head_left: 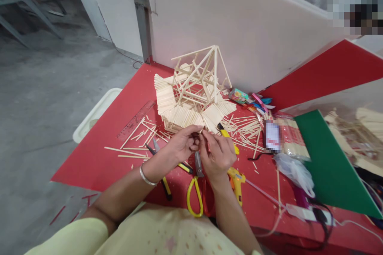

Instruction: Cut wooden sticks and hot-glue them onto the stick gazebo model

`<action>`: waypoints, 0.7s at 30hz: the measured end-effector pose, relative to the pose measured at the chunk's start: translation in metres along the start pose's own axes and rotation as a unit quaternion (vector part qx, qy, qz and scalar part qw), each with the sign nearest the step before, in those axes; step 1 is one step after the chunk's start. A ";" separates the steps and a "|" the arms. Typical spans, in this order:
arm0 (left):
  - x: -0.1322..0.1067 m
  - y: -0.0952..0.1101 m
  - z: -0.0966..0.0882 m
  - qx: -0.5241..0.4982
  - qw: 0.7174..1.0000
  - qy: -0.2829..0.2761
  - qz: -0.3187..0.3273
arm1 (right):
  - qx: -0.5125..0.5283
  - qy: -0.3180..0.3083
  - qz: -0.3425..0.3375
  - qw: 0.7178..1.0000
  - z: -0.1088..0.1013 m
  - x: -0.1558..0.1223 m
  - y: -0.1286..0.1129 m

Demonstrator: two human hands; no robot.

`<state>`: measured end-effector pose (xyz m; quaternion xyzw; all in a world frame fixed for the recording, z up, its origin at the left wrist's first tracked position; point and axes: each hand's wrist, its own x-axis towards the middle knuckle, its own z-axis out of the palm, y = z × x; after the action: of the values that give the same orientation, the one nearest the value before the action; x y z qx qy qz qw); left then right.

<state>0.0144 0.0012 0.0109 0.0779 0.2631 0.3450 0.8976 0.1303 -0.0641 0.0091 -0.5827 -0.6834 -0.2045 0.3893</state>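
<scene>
My left hand and my right hand meet in front of a model built of thin wooden sticks. The fingertips of both are pinched close together. Whatever small thing lies between them is too hidden to name. Under and beside the hands is a yellow-handled cutting tool, with a yellow glue gun to its right. A yellow cutter knife lies partly behind my right hand. Beneath my left forearm there is another black-and-yellow tool.
Loose sticks litter the red tabletop, and a clear ruler lies at left. On the right are a phone-like device, packed sticks, a plastic bag, cables and a green board. A white partition rises behind.
</scene>
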 end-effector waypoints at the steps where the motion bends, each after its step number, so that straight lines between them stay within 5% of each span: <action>1: 0.000 0.000 0.000 0.000 1.000 0.000 0.000 | -0.002 -0.002 -0.002 1.000 0.000 0.000 0.000; 21: -0.001 0.001 0.000 0.018 0.999 0.027 0.002 | -0.008 -0.007 0.000 1.000 0.002 -0.001 0.000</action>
<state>0.0130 0.0012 0.0123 0.0855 0.2928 0.3441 0.8880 0.1294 -0.0631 0.0070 -0.5877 -0.6844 -0.2056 0.3794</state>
